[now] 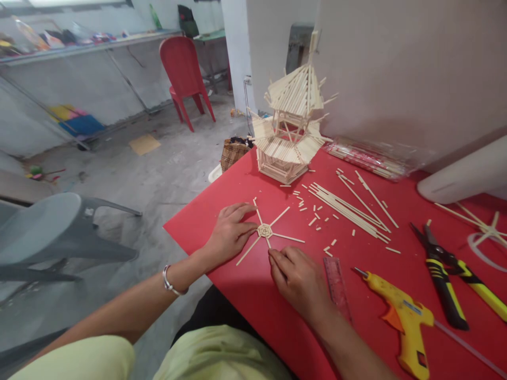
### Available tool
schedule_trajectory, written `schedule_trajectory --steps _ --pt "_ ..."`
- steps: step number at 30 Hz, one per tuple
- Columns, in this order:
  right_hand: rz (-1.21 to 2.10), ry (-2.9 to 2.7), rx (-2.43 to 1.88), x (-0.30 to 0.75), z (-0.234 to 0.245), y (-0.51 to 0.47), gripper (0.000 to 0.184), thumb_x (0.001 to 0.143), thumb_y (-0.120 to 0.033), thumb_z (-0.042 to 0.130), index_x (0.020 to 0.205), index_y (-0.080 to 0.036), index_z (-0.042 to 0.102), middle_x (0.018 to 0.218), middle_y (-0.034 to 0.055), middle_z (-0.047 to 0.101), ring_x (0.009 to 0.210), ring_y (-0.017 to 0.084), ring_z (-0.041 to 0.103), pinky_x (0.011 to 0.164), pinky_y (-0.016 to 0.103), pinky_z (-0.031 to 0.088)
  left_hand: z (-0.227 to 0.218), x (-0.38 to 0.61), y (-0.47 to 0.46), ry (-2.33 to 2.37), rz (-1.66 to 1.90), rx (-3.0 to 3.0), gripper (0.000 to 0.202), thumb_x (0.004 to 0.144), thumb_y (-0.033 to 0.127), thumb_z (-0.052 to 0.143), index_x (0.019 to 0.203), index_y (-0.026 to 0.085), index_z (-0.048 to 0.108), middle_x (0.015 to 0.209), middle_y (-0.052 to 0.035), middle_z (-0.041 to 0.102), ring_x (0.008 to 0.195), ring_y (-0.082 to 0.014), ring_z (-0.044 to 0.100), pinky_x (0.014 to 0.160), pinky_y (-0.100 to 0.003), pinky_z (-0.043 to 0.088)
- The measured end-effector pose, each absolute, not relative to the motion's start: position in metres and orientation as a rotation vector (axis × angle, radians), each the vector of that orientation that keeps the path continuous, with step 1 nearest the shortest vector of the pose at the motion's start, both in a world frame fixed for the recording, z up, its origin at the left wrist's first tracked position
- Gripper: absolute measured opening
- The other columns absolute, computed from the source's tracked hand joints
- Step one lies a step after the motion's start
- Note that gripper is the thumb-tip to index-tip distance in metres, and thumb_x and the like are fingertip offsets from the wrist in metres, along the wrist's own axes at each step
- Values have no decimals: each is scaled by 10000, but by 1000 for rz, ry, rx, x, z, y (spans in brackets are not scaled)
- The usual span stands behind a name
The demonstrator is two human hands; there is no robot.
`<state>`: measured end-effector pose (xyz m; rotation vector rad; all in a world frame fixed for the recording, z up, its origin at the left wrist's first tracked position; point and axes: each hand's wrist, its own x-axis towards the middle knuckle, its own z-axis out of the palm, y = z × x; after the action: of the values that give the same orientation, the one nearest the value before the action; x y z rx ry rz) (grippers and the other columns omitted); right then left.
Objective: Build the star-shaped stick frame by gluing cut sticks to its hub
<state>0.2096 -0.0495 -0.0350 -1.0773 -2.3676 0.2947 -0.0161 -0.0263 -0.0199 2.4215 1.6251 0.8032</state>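
1. Your right hand [297, 277]: fingers drawn together on the tip of the stick frame's [264, 230] nearest spoke.
2. Your left hand [233, 229]: half-curled, thumb and fingertips touching the hub's left edge; firmness of grip cannot be told.
3. One frame, flat between your hands; five spokes visible, its longest visible line slanting from near-left to far-right.
4. Right of your right hand: one ruler [336, 285], one glue gun [407, 316], one pair of cutters [439, 279].
5. Beyond both hands: one upright stick tower [285, 150].
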Motion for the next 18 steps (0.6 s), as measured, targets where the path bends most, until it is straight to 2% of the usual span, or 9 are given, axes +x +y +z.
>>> schedule_trajectory --steps 18 --pt "268 -2368 -1079 210 -32 -49 231 953 -214 487 1030 -199 704 742 27 583 715 136 531 665 267 358 -21 -16 -26 1595 809 2429 229 904 229 555 986 281 762 1320 -53 606 1238 -265 499 1038 -470 369"
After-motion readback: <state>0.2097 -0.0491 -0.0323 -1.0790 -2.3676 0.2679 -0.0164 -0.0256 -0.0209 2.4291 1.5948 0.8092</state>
